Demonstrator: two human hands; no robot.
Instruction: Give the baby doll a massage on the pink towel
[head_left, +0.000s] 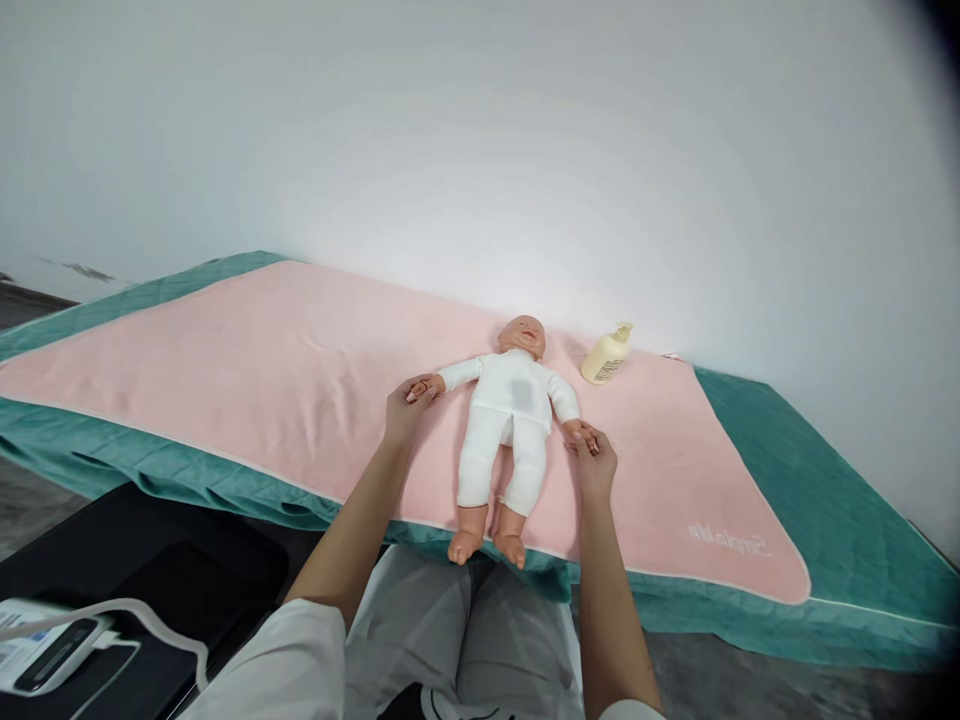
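Closest to us, grey trousers (420, 620) meet the bedside, and off to the left a white device (56, 650) with a pale cable (161, 628) sits on something black (225, 565). Now the near edge of the green cover (247, 480), hanging in folds, with the pink mat (255, 350) spread over it, its white lettering reading backwards from here. And there's the doll (514, 395), flat on its back on the mat, feet at the near edge, head towards the wall! Both arms are out to the sides: the left hand (403, 408) has one little hand gripped between thumb and fingers, the right hand (598, 465) pinches the other, lower down. White suit, greyish patch on the chest. Beyond the right hand, near the doll's head, a cream pump bottle (606, 358) stands on the mat. Behind everything, the pale wall (480, 150).
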